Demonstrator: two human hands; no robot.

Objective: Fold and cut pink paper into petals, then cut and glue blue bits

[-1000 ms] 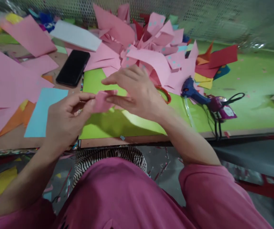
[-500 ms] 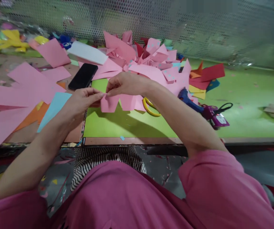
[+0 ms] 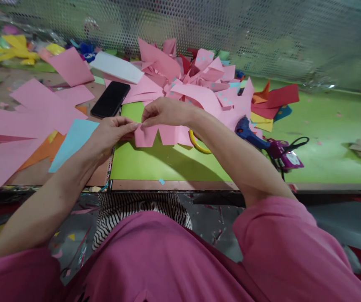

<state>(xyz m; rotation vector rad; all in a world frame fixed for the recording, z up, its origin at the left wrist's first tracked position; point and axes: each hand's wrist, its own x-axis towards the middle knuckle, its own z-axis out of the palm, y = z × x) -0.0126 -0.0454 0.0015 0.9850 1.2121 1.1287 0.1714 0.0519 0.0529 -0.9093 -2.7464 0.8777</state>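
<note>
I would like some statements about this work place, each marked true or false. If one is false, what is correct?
1. The left hand and the right hand both pinch the cut pink paper. True.
2. The black phone lies on the right of the blue glue gun. False: it lies on the left.
3. Part of a yellow loop shows beside the right forearm. True.
4. The white sheet lies nearer to the person than the phone. False: it lies farther away.
</note>
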